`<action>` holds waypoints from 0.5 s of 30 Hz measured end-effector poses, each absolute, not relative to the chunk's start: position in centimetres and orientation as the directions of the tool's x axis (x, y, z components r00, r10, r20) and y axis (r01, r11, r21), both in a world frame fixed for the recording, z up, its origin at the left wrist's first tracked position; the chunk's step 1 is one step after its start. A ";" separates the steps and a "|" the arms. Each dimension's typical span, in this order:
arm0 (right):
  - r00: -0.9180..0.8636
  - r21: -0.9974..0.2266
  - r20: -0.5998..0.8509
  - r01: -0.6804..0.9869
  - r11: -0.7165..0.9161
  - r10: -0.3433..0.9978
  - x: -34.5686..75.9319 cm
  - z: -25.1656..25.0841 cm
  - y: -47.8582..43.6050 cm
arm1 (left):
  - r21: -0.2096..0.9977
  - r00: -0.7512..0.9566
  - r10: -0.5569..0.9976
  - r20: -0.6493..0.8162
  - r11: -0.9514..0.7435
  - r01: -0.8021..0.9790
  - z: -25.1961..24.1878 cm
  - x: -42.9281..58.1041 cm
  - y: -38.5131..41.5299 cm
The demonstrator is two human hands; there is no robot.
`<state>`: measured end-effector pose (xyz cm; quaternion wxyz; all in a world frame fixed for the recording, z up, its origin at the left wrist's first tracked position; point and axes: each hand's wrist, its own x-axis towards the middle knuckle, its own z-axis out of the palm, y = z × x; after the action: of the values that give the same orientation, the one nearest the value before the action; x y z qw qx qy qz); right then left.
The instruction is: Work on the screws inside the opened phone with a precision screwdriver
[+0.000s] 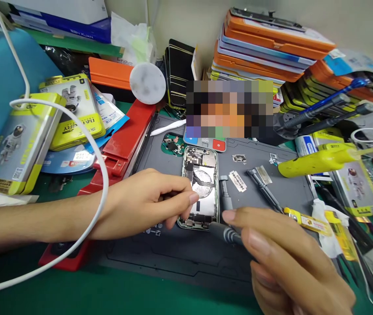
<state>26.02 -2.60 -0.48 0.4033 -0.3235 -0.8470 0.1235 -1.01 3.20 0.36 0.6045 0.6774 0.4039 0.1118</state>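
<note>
An opened phone [206, 208] lies upright in line with the view on a dark grey mat [180, 258], its inner parts exposed. My left hand [155, 199] reaches over the phone's left edge, fingers curled, thumb and fingertips by its lower middle; anything between them is too small to make out. Below and right of the phone, my right hand [288, 253] has its fingers closed around a grey screwdriver [227, 234], whose near end points at the phone's lower right corner. A second grey screwdriver [226, 194] lies just right of the phone.
A razor blade [238, 181], another screwdriver [263, 190] and small metal parts lie right of the phone. A white cable [103, 192] arcs over my left forearm. Yellow-edged boxes [19, 144] stand left; a yellow bottle [318, 161] is at the right.
</note>
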 end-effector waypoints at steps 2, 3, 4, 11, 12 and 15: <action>-0.507 -0.432 0.633 0.397 0.810 0.585 25.7 -0.3 -2.2 | 0.907 0.643 0.685 -0.344 0.064 0.417 0.4 -1.0 3.1; -0.510 -0.419 0.650 0.378 0.826 0.563 25.6 -0.2 -2.0 | 0.904 0.636 0.687 -0.352 0.073 0.421 0.5 -1.0 3.1; -0.502 -0.409 0.668 0.369 0.834 0.550 25.5 -0.1 -1.9 | 0.902 0.633 0.685 -0.360 0.081 0.424 0.5 -1.0 3.1; -0.467 -0.411 0.701 0.352 0.841 0.538 25.5 -0.2 -1.9 | 0.899 0.653 0.665 -0.362 0.063 0.434 0.2 -1.0 3.2; -0.476 -0.397 0.699 0.361 0.843 0.533 25.4 -0.2 -1.9 | 0.899 0.652 0.666 -0.362 0.063 0.434 0.2 -1.0 3.2; -0.495 -0.381 0.685 0.382 0.842 0.535 25.2 0.1 -2.1 | 0.899 0.649 0.668 -0.365 0.070 0.433 0.2 -1.1 3.1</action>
<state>25.21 -2.11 0.09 0.4261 -0.2666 -0.8599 0.0895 -1.07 3.07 0.18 0.6071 0.6751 0.4079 0.0967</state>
